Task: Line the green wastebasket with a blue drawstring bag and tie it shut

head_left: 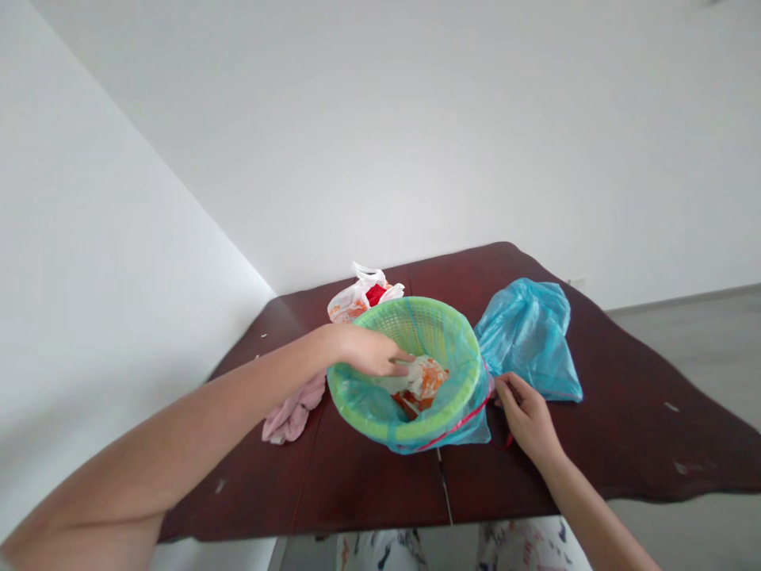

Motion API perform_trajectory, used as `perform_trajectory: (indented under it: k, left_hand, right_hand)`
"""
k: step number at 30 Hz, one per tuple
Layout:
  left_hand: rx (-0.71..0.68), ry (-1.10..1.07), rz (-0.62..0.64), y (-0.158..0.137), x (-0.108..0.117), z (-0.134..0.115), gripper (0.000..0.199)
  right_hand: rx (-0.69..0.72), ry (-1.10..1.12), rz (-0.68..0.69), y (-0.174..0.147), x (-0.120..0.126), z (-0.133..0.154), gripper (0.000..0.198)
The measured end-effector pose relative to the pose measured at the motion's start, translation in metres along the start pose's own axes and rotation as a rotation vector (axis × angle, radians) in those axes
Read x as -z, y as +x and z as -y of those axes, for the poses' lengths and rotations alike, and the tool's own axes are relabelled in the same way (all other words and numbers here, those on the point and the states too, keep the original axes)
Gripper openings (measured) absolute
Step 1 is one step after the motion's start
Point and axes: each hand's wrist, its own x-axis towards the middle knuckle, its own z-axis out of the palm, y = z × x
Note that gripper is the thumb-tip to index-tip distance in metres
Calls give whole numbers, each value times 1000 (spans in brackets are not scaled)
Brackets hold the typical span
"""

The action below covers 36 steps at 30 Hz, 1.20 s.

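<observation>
A green plastic wastebasket (410, 432) stands on the table, lined with a translucent blue garbage bag (469, 430) folded over its rim. Around the outside of the rim runs the bag's red drawstring (443, 438). My left hand (372, 350) reaches over the left rim into the basket, fingers loosely stretched, with nothing visible in them. Just beyond its fingertips a crumpled white and orange plastic bag (429, 379) lies inside. At the basket's right side, my right hand (523, 411) pinches the drawstring, its fingers closed.
Another blue plastic bag (529, 337) lies right of the basket. Behind the basket sits a white plastic bag (350, 303) with something red in it. A pink cloth (294, 412) lies at the left. The dark red table (369, 492) meets white walls behind and at left.
</observation>
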Motion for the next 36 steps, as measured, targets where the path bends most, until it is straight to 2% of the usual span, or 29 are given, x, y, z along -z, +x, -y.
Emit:
perform_trajectory:
  k: [1, 3, 6, 8, 9, 11, 12, 14, 15, 17, 19, 22, 26, 28, 31, 34, 36]
  left_hand:
    - [-8, -9, -35, -12, 7, 1, 52]
    - [-43, -61, -200, -39, 13, 4, 47]
    - [-97, -164, -516, -78, -4, 11, 39]
    - [-149, -183, -768, -101, -34, 18, 31]
    - [-175, -163, -924, -111, -54, 20, 27]
    - [-226, -99, -1180, -124, -100, 23, 17]
    - [-262, -20, -1267, -127, -124, 23, 14]
    - [-269, 192, -1281, -126, -170, 16, 24]
    - [-261, 284, -1281, -122, -190, 11, 32]
    - [-210, 353, -1368, -109, -220, -3, 48]
    - [-145, 336, -1501, -92, -237, -17, 53]
    - [-113, 287, -1629, -65, -240, -33, 44]
    - [-107, 230, -1698, -47, -230, -39, 37]
    - [-131, 197, -1701, -47, -227, -39, 28]
    - [-240, 108, -1693, -50, -222, -39, 17]
    - [-300, 15, -1635, -57, -210, -39, 19]
    - [-296, -31, -1589, -61, -197, -40, 22]
  right_hand:
    - [7, -5, -6, -1, 0, 3, 55]
    - [45, -29, -25, -4, 0, 11, 51]
    - [212, -94, -45, -10, 3, 22, 38]
    - [400, -142, -45, -17, 5, 27, 28]
    - [502, -159, -50, -20, 6, 29, 31]
    - [690, -189, -80, -28, 7, 35, 57]
    - [769, -206, -105, -33, 6, 39, 73]
    - [888, -261, -175, -42, 1, 53, 96]
    - [928, -298, -211, -46, -2, 62, 98]
    - [977, -373, -259, -52, -12, 82, 86]
    - [996, -446, -254, -54, -23, 100, 61]
    - [1009, -499, -214, -52, -34, 118, 39]
    - [1035, -420, -145, -48, -35, 132, 32]
    - [1037, -348, -65, -45, -30, 141, 33]
    - [1063, -300, 60, -38, -23, 159, 39]
    - [1098, -344, 142, -28, -19, 177, 38]
    - [1067, -379, 197, -22, -18, 187, 34]
